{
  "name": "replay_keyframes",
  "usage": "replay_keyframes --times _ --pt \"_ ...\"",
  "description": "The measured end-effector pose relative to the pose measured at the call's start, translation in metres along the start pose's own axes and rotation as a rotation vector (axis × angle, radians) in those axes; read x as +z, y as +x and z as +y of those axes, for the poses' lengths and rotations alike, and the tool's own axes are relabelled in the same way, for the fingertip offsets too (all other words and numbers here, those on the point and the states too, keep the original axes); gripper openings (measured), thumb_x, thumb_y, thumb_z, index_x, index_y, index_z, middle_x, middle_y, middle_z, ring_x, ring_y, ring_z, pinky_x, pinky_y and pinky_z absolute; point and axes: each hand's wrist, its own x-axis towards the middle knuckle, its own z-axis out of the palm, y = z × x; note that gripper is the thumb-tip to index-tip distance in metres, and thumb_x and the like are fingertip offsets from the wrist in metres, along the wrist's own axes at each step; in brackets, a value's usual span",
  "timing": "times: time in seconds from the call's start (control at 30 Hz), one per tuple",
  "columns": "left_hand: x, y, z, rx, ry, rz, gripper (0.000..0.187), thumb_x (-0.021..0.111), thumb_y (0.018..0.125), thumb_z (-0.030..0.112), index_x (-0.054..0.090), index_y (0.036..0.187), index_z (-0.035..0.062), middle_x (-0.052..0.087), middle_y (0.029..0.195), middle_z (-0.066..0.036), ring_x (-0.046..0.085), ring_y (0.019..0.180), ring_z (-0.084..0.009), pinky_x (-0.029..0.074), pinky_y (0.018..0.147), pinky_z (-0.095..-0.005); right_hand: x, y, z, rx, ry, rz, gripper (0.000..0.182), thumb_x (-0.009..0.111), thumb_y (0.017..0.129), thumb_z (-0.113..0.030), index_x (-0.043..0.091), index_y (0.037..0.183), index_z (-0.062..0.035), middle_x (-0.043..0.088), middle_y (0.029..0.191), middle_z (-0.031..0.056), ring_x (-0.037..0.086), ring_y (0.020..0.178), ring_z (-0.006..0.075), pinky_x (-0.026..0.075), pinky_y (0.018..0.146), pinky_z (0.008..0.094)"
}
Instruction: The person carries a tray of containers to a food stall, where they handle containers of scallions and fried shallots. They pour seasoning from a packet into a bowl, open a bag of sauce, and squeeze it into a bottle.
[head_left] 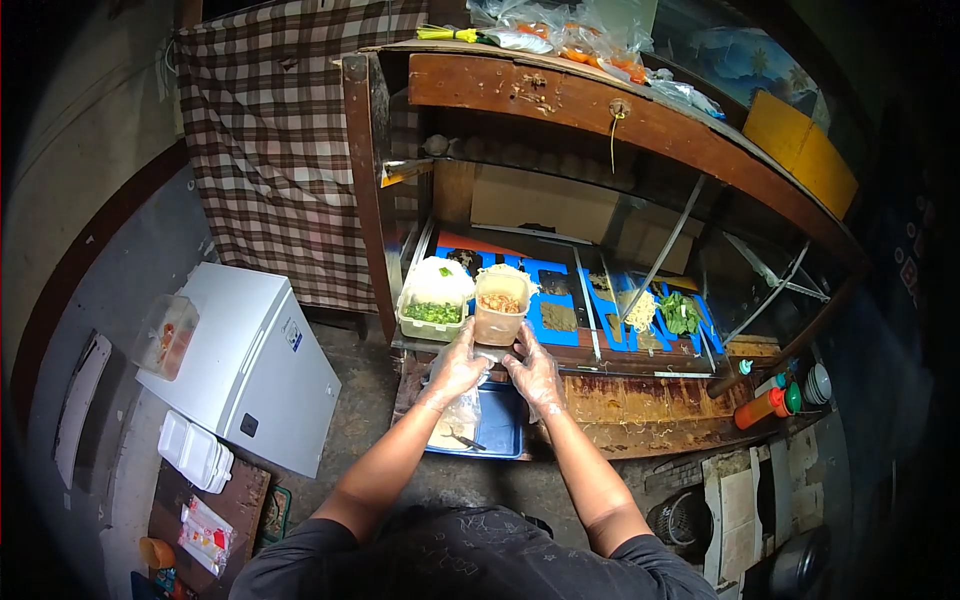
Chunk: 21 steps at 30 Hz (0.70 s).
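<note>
Evidently, brown-filled container point(501, 308) between fingers of both hands point(495, 372).

Two hands point(460, 366) point(535, 376) are holding one brown-filled tub point(498, 326); one greens-filled tub point(430, 327) is sitting alongside, one refrigerator point(270, 370) is standing, one checked curtain point(280, 150) is hanging.

Held container point(498, 326) underside hidden; bags point(600, 28) cut off above; wall lettering point(911, 274) blurred.

Brown-and-white checked curtain point(275, 150), blue tray point(500, 425)
</note>
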Motion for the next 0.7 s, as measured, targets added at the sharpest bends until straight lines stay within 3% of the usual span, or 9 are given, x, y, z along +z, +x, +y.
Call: replay_keyframes --times 0.1,0.2,0.43,0.5,0.7 --pt "0.011 0.010 -0.020 0.155 -0.085 0.067 0.074 0.061 0.087 0.002 0.023 0.150 -0.0062 0.045 0.143 -0.029 0.047 0.134 -0.0300 0.039 0.108 -0.0341 0.001 0.010 0.008 -0.042 -0.021 0.075 0.064 0.070 0.085 -0.009 0.043 0.143 -0.0002 0.060 0.131 0.0181 0.061 0.117 0.0260 0.049 0.097 0.0361" --pt "0.014 0.010 -0.012 0.132 -0.116 0.097 0.069 0.060 0.090 0.001 0.023 0.148 -0.0100 0.042 0.146 -0.029 0.042 0.137 -0.0301 0.035 0.112 -0.0335 0.005 0.024 0.012 -0.022 0.039 0.139 0.055 0.070 0.086 -0.013 0.051 0.134 0.0030 0.062 0.126 0.0207 0.066 0.109 0.0282 0.051 0.094 0.0371" --pt "0.016 0.010 0.008 0.115 -0.092 0.188 0.065 0.061 0.090 0.003 0.030 0.145 -0.0100 0.045 0.142 -0.031 0.049 0.132 -0.0311 0.040 0.107 -0.0341 0.011 0.038 0.015 -0.023 0.061 0.135 0.051 0.069 0.087 -0.013 0.053 0.131 0.0047 0.065 0.120 0.0220 0.068 0.101 0.0272 0.054 0.088 0.0357" --pt "0.016 0.008 0.014 0.096 -0.041 0.243 0.059 0.063 0.089 0.011 0.040 0.140 -0.0086 0.058 0.122 -0.033 0.059 0.115 -0.0411 0.047 0.098 -0.0416 0.011 0.037 0.016 -0.052 0.053 0.140 0.050 0.069 0.087 -0.013 0.053 0.131 0.0048 0.065 0.119 0.0226 0.068 0.100 0.0266 0.054 0.088 0.0358" --pt "0.017 0.009 0.011 0.174 -0.018 0.266 0.060 0.063 0.088 0.010 0.040 0.140 -0.0096 0.060 0.116 -0.034 0.062 0.111 -0.0417 0.049 0.094 -0.0422 0.012 0.033 0.016 -0.054 0.072 0.161 0.050 0.069 0.087 -0.014 0.053 0.130 0.0053 0.064 0.120 0.0223 0.068 0.101 0.0259 0.054 0.089 0.0353"
